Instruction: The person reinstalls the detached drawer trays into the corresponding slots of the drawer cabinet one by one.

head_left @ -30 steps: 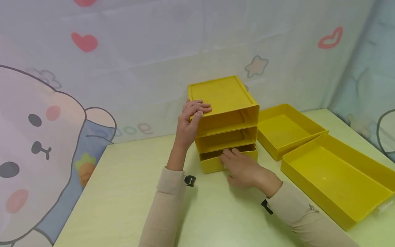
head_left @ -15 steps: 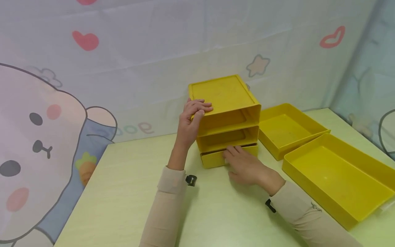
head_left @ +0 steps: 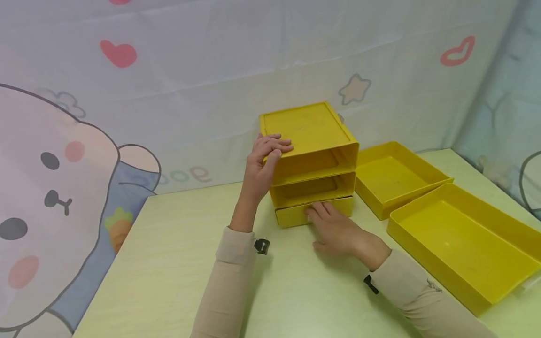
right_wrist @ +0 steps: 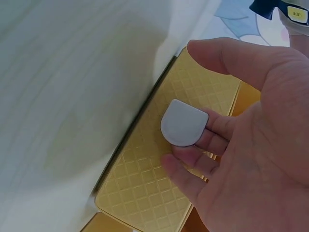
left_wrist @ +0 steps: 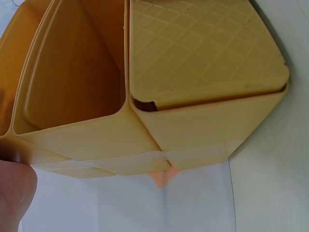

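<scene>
In the head view a yellow drawer cabinet (head_left: 306, 126) of three stacked compartments stands against the back curtain. Its upper two compartments are hollow; the bottom one holds a yellow drawer (head_left: 291, 217), sitting nearly flush. My left hand (head_left: 263, 162) rests on the cabinet's top left edge, fingers laid over the top and thumb by the front rim. My right hand (head_left: 336, 230) touches the drawer's front with its fingertips. In the right wrist view these fingers lie by the white tab handle (right_wrist: 183, 123) on the patterned front, and the thumb stands apart.
Two pulled-out yellow drawers lie right of the cabinet: one further back (head_left: 390, 176), one nearer (head_left: 456, 244) with a pale tab at its front. The light green table (head_left: 177, 272) meets a printed curtain (head_left: 203, 94) at the back. Black wrist straps show on both sleeves.
The bottom drawer has slid back into the cabinet, with my right hand's fingers following its front. My left hand has stayed on the cabinet's top edge.
</scene>
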Demonstrator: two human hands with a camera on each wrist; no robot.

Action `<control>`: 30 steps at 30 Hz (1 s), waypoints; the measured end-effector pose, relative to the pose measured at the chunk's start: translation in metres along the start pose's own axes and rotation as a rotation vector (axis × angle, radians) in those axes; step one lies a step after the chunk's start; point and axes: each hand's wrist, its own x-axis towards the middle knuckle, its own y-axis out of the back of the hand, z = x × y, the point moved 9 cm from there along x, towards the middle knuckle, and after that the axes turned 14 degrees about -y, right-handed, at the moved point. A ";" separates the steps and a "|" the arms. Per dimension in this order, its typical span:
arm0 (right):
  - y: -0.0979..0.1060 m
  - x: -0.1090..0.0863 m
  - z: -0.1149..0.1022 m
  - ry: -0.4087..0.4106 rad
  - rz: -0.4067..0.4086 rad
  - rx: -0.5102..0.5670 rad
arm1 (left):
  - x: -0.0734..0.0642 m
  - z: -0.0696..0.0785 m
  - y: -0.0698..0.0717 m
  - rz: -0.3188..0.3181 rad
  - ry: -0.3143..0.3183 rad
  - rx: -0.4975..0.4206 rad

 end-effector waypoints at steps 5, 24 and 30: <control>0.000 0.001 0.000 0.018 0.014 0.005 | 0.001 0.002 0.001 -0.008 0.003 0.014; 0.007 0.007 0.003 0.074 -0.174 0.174 | -0.005 0.003 0.017 -0.004 0.043 0.031; 0.041 -0.003 0.001 0.136 -0.196 0.272 | -0.004 0.003 0.023 -0.019 0.032 0.054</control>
